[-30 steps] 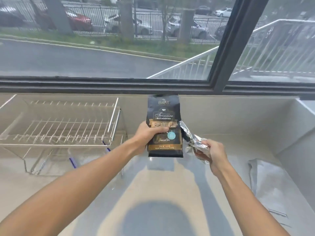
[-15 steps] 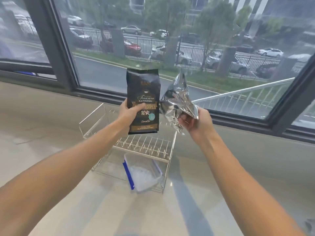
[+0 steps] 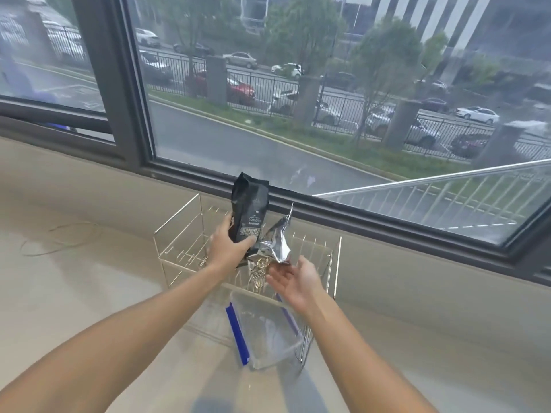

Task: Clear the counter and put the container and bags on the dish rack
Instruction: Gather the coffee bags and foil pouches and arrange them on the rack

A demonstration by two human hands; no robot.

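My left hand [image 3: 228, 247] grips a black coffee bag [image 3: 250, 210] upright over the top shelf of the wire dish rack [image 3: 176, 244]. Beside it a crumpled silver foil bag [image 3: 275, 244] rests on the rack's top shelf, leaning against the black bag. My right hand [image 3: 293, 277] is just below and right of the foil bag, palm up with fingers spread, apart from it or barely touching. A clear plastic container with blue edges [image 3: 265, 332] lies on the rack's lower level.
The rack stands on a pale counter [image 3: 89, 293] under a large window with a dark frame [image 3: 387, 225]. A thin cord [image 3: 56, 234] lies on the counter at the left.
Both bags have come down from chest height onto the rack's top shelf. My right hand has let go of the foil bag and opened. My left hand still holds the black bag.
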